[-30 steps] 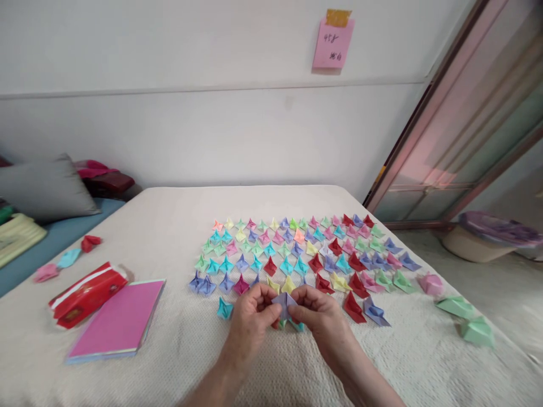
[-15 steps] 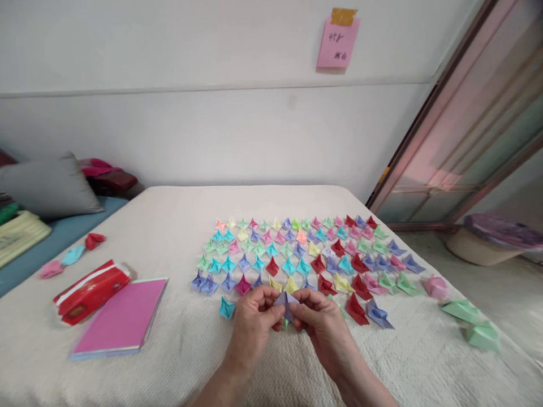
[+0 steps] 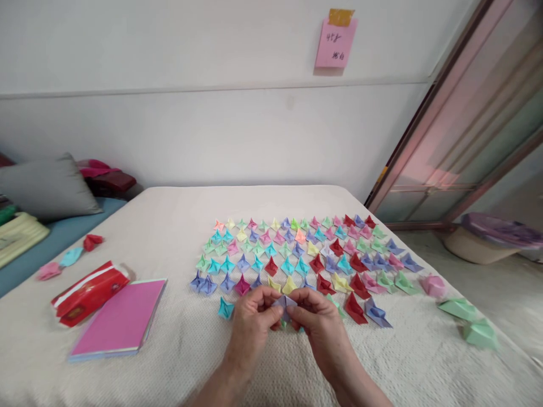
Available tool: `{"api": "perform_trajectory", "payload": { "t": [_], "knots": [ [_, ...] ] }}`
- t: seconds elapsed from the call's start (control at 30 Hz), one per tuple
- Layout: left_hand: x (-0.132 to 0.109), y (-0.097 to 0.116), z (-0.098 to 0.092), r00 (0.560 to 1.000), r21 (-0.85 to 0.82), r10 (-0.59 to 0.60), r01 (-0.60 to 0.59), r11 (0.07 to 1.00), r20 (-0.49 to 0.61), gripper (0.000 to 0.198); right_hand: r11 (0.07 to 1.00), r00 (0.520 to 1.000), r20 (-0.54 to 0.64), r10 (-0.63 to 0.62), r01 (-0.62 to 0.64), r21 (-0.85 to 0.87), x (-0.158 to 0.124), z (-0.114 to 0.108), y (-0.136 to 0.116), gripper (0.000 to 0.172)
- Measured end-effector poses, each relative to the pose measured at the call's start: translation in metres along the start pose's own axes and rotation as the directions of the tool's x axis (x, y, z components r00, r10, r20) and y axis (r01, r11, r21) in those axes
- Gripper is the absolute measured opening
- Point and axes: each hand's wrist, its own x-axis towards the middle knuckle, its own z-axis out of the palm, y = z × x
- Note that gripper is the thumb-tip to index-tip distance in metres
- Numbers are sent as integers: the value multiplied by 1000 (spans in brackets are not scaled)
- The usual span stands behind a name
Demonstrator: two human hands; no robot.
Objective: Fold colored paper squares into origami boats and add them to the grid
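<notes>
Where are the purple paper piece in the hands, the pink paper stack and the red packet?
purple paper piece (image 3: 285, 303): head view, on its visible top fold.
pink paper stack (image 3: 121, 319): head view, middle of the top sheet.
red packet (image 3: 87, 293): head view, middle of its upper face.

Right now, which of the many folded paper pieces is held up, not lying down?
The pale purple piece, pinched between the left hand and the right hand. The other pieces lie in rows on the cream cloth.
</notes>
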Motion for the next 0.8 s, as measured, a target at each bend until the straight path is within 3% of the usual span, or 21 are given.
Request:
{"api": "perform_trajectory", "payload": {
  "t": [0.23,0.43,0.63,0.8],
  "knots": [
    [-4,-5,3,999,-55,32,-33,998,-12,8,992,997,-32,68,-64,105,-2,7,-3,10],
    [-6,-10,4,997,-54,71,-71,996,-8,16,992,1000,-3,26,-26,120,-4,7,-5,13],
    [-8,-2,3,995,-61,70,-66,996,68,15,990,990,44,-137,138,-23,-1,-5,-2,18],
    [-10,6,3,983,-156,-15,43,987,181,22,907,937,105,-333,349,-236,-1,-13,-11,21]
  ]
}}
